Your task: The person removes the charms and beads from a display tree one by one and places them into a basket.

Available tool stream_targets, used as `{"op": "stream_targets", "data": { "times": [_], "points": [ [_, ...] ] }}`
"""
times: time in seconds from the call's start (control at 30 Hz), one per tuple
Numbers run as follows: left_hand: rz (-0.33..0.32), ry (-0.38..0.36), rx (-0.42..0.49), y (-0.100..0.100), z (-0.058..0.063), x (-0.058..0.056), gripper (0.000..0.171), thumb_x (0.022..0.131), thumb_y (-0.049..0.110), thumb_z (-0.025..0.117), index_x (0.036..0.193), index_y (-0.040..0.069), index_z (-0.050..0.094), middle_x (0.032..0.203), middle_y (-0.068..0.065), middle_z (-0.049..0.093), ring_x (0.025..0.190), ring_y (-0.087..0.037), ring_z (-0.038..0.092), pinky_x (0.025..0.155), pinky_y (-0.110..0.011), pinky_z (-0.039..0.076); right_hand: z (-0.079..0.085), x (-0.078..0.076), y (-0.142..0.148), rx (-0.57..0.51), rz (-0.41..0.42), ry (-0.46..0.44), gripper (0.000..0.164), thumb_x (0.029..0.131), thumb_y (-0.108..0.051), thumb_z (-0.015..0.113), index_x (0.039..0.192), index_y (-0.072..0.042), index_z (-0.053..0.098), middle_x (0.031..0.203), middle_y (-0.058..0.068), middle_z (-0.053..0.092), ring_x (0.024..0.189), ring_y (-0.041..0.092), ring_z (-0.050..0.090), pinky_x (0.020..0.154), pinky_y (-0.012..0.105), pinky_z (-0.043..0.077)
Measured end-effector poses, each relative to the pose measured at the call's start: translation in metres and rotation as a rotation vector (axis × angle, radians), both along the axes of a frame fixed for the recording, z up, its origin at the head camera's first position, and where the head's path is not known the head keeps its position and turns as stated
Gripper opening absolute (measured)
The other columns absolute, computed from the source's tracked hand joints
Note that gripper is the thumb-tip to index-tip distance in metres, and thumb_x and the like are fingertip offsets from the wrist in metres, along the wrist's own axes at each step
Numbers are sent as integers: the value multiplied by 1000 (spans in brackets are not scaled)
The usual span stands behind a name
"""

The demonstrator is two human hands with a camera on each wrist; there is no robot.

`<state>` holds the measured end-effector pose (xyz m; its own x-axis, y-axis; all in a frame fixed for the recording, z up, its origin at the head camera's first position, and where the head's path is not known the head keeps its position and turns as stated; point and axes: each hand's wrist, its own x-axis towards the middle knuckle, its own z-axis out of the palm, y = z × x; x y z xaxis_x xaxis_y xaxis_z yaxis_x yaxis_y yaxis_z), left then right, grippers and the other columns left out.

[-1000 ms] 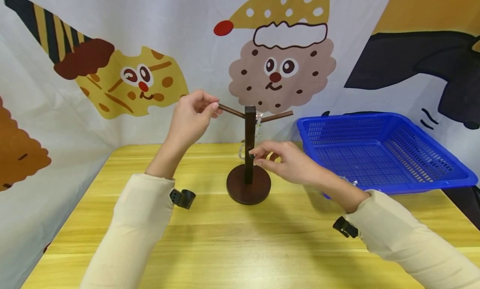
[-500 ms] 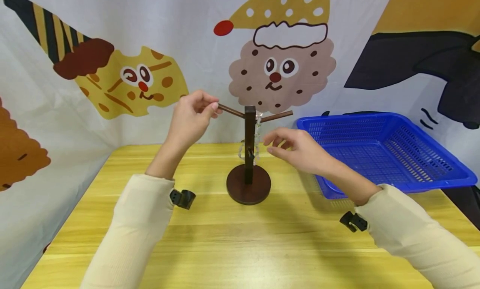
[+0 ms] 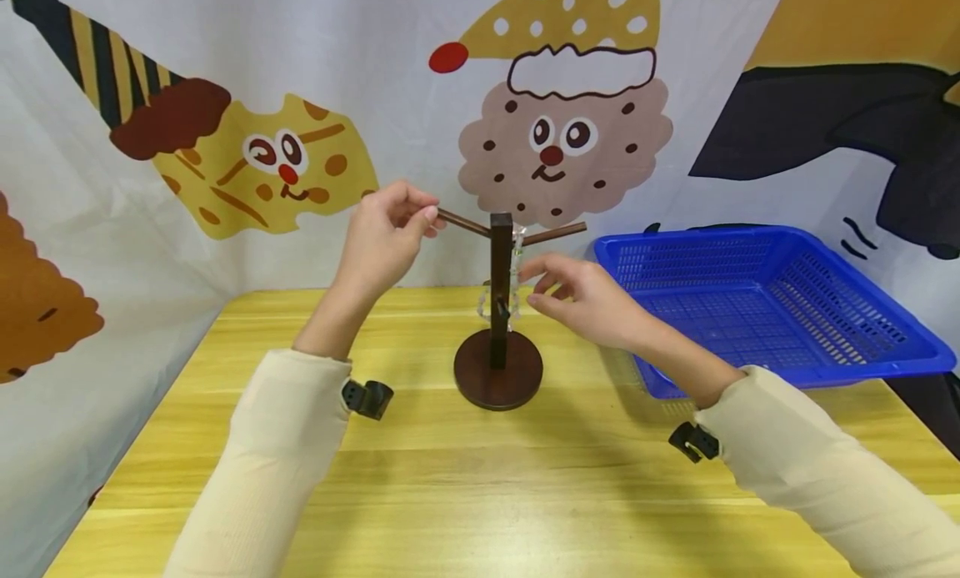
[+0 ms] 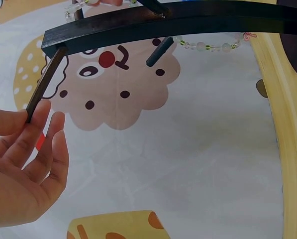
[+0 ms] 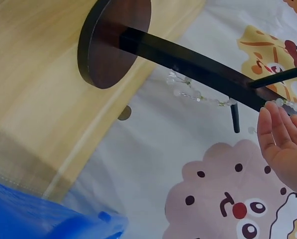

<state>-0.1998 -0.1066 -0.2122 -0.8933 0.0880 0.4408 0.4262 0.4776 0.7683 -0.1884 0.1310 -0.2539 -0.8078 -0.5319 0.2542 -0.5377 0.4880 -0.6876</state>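
Observation:
A dark brown wooden stand [image 3: 498, 290] with a round base [image 3: 498, 382] and thin pegs stands on the table. My left hand [image 3: 384, 243] pinches the tip of its upper left peg [image 4: 45, 85] between thumb and fingers. From the right peg [image 3: 561, 233], close to the post, hangs a strand of clear and green beads [image 3: 515, 269]; part of it shows behind the post. My right hand [image 3: 588, 301] is beside the strand, with loosely bent fingers and a gap at the thumb. In the right wrist view its fingertips [image 5: 268, 110] overlap the upper beads; whether they touch is unclear.
A blue plastic basket [image 3: 750, 369] with perforated sides stands at the table's right rear. The wooden table [image 3: 420, 486] spreads in front of the stand. A printed cloth backdrop [image 3: 405, 128] hangs directly behind.
My right hand has left the lower part of the post, moving up and right, then slightly back left towards the beads. My left hand keeps its hold on the peg.

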Motion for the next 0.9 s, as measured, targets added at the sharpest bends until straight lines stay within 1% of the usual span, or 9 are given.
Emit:
{"op": "stream_targets", "data": {
  "times": [0.13, 0.3, 0.67, 0.9],
  "points": [
    [2, -3, 1, 0, -1, 0, 12, 92, 7, 54, 98, 0, 62, 87, -12, 68, 77, -21, 63, 69, -29, 45, -5, 0, -2, 6, 13, -4, 30, 87, -2, 58, 117, 0, 55, 111, 14, 60, 91, 22, 58, 76, 38, 48],
    [5, -5, -3, 0, 0, 0, 13, 92, 7, 54, 98, 0, 62, 87, -12, 68, 77, -19, 62, 70, -30, 45, -7, -1, -2, 7, 17, 3, 30, 87, -1, 59, 116, 1, 55, 106, 13, 61, 89, 22, 58, 75, 37, 47],
    [5, -11, 3, 1, 0, -1, 13, 92, 7, 54, 98, 0, 62, 87, -12, 68, 78, -20, 63, 69, -29, 45, -10, -2, -1, 16, 9, 11, 29, 87, -2, 59, 115, 2, 55, 101, 11, 60, 86, 22, 58, 74, 36, 47],
    [7, -14, 2, 1, -1, -2, 13, 92, 8, 54, 98, 1, 62, 87, -11, 68, 79, -22, 63, 68, -28, 44, -8, -3, 0, 8, 5, 10, 25, 88, -3, 58, 113, 2, 55, 94, 9, 61, 81, 20, 59, 70, 35, 47]
  ]
}}
